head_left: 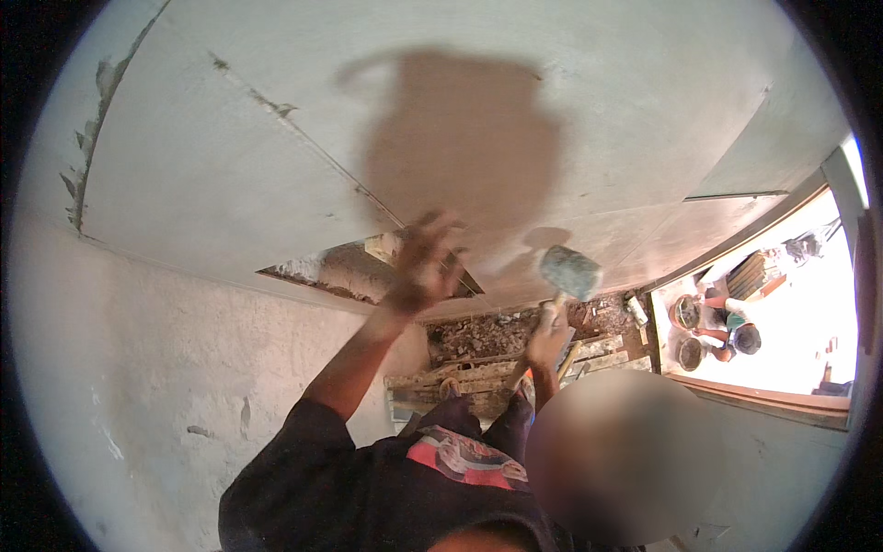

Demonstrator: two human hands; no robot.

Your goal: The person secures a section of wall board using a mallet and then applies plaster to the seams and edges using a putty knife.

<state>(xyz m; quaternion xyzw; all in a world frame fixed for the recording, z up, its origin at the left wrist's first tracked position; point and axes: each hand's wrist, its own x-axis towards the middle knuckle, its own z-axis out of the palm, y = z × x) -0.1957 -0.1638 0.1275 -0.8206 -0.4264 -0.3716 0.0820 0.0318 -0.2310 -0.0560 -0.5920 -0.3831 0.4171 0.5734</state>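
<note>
My right hand (546, 339) is closed around the pale handle of a mallet (572, 272). Its thick grey head is smudged with dust and stands just off the large pale wall tiles (625, 138). To its left, my left hand (425, 262) is raised with fingers apart, slightly blurred, holding nothing. It is at the lower edge of the tiles, over the right part of a dark-edged opening (340, 273); whether it touches a tile I cannot tell. A thin joint (313, 156) runs between two tiles toward that hand.
Rubble (478, 337) and wooden planks (432, 379) cover the floor by my feet. A rough plastered wall (166, 386) stands at left. Through a bright doorway at right, another person (740, 333) crouches beside two round tubs (690, 354). A round blur hides the lower right.
</note>
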